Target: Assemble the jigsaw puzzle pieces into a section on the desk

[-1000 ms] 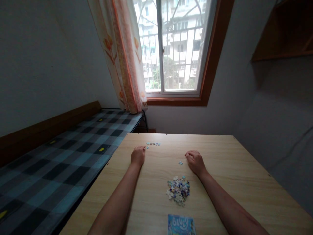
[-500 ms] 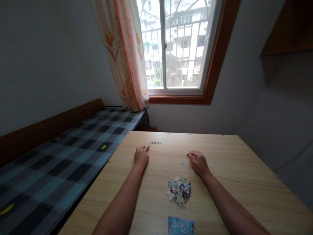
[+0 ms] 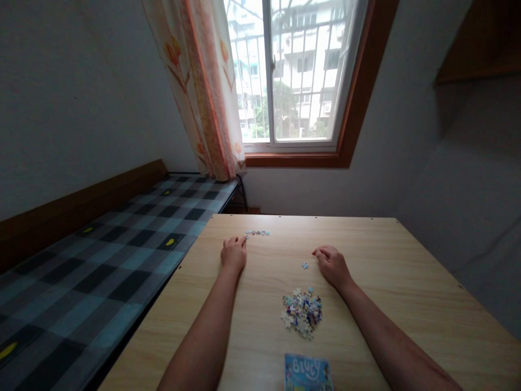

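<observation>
Head view: both forearms reach up from the lower edge of the frame onto a pale wooden table (image 3: 407,282). The left hand (image 3: 233,254), left of centre, rests knuckles up with its fingers curled under; its fingertips come just up to the near end of a short row of joined puzzle pieces (image 3: 257,233), and I cannot tell whether they pinch a piece. The right hand (image 3: 332,266), right of centre, lies palm down with fingers loosely bent, gripping nothing, just beside a single loose piece (image 3: 305,265) to its left. Lower down, between the two forearms, sits a heap of mixed pieces (image 3: 302,314), and below it, at the bottom edge, a blue printed picture card (image 3: 308,373), partly cut off. A checked bed (image 3: 101,260) fills the lower left; a patterned curtain (image 3: 203,92) and a barred window (image 3: 301,76) take the upper middle
</observation>
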`<state>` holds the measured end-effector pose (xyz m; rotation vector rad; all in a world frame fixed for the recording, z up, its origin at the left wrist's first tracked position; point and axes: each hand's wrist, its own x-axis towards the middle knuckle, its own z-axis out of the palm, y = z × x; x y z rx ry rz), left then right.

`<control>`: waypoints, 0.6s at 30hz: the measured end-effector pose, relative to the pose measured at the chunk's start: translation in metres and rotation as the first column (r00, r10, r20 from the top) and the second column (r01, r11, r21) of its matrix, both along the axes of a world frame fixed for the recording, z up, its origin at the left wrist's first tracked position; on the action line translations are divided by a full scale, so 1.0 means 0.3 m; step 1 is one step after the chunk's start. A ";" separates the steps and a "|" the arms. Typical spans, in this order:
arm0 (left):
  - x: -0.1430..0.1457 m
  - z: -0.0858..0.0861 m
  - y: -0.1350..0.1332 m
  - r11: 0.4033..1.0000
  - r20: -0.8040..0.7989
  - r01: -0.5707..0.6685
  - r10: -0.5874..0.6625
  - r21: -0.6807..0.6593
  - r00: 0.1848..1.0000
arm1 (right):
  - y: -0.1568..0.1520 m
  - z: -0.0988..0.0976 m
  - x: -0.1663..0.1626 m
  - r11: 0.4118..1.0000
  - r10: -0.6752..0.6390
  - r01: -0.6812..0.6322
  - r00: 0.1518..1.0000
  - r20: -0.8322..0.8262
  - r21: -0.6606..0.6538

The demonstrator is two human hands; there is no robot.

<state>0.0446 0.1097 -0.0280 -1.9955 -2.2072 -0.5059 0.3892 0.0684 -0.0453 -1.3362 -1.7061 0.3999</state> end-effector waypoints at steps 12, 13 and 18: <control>0.005 0.012 -0.009 0.999 -0.040 0.004 -0.005 -0.037 0.999 | -0.005 -0.010 0.007 0.999 -0.012 0.011 1.000 -0.028 -0.045; 0.004 0.014 -0.007 0.999 -0.038 0.003 -0.004 -0.043 0.999 | -0.005 -0.011 0.007 0.999 -0.012 0.010 0.999 -0.029 -0.048; -0.015 0.013 0.002 0.999 -0.002 0.027 -0.027 -0.046 1.000 | -0.002 -0.015 0.010 0.999 -0.014 0.012 0.999 -0.034 -0.051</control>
